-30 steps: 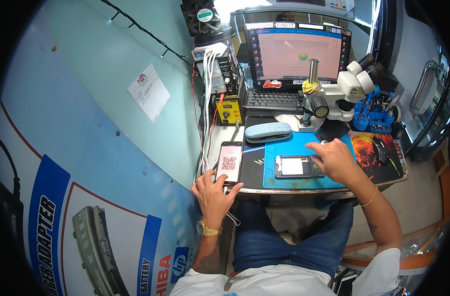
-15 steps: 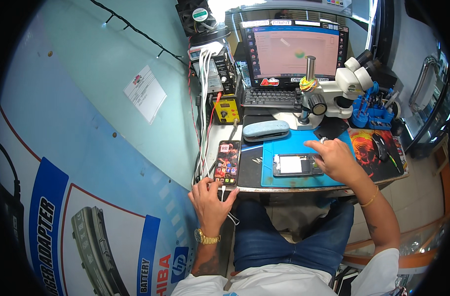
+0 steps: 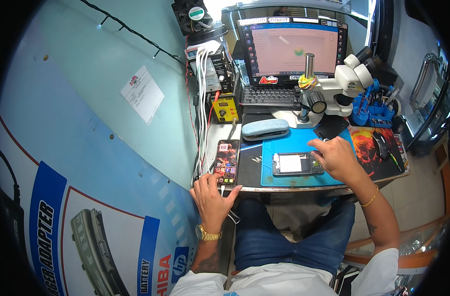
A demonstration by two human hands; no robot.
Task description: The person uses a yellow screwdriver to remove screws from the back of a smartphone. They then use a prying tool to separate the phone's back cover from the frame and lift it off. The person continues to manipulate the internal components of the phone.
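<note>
My left hand [image 3: 210, 200] has its fingers apart at the lower end of a black smartphone [image 3: 227, 160], a fingertip on the screen, which shows app icons; a white cable hangs from its bottom end. My right hand [image 3: 336, 158] is curled over the right end of an opened phone [image 3: 291, 164] on the blue mat [image 3: 272, 178]; what its fingers hold, if anything, I cannot make out. A light blue zip case [image 3: 264, 129] lies just behind the mat.
A microscope [image 3: 353, 76] stands behind the mat, before a monitor [image 3: 294, 49] and keyboard [image 3: 269, 96]. Power supplies [image 3: 225, 108] with hanging cables are at left, beside a wall [image 3: 96, 133]. A blue tool organiser [image 3: 380, 116] and a mouse [image 3: 380, 145] sit at right.
The smartphone's screen changed from a QR code to app icons. My left fingers shifted slightly on it; my right hand stayed over the opened phone, moving only slightly.
</note>
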